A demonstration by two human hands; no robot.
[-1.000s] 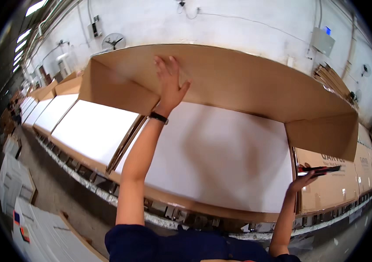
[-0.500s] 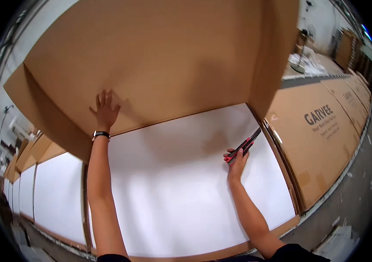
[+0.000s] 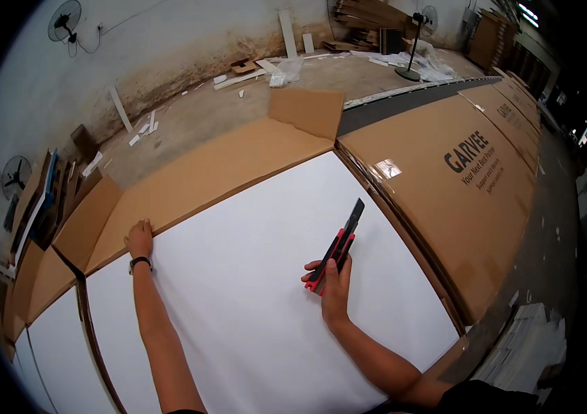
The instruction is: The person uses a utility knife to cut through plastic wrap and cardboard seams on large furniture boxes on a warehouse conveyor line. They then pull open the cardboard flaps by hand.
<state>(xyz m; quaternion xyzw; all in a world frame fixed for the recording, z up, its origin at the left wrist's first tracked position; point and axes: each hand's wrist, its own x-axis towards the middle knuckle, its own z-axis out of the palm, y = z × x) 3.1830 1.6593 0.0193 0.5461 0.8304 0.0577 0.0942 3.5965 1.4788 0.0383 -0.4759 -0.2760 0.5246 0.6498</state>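
Note:
My right hand (image 3: 337,297) is wrapped round a red and black utility knife (image 3: 331,259). The blade is out and points up and away, above the white panel (image 3: 252,255). This smooth panel fills the open cardboard box in front of me. My left hand (image 3: 140,240) presses on the cardboard flap (image 3: 217,169) near its crease, at the panel's far left edge. Its fingers are foreshortened, with one sticking out to the side, and they seem to grip nothing. The big flap lies folded back, away from me, with a side piece (image 3: 305,114) at its right end.
To the right stand closed cardboard boxes (image 3: 445,207) in a row; more opened boxes with white panels (image 3: 55,345) stand left. A standing fan (image 3: 414,48), cardboard stacks and scraps sit on the floor behind. White boards (image 3: 524,348) are stacked at lower right.
The large flap, upright before, has gone down away from me, showing the floor and wall behind. My left hand went down to its crease. My right hand moved left and nearer with the knife.

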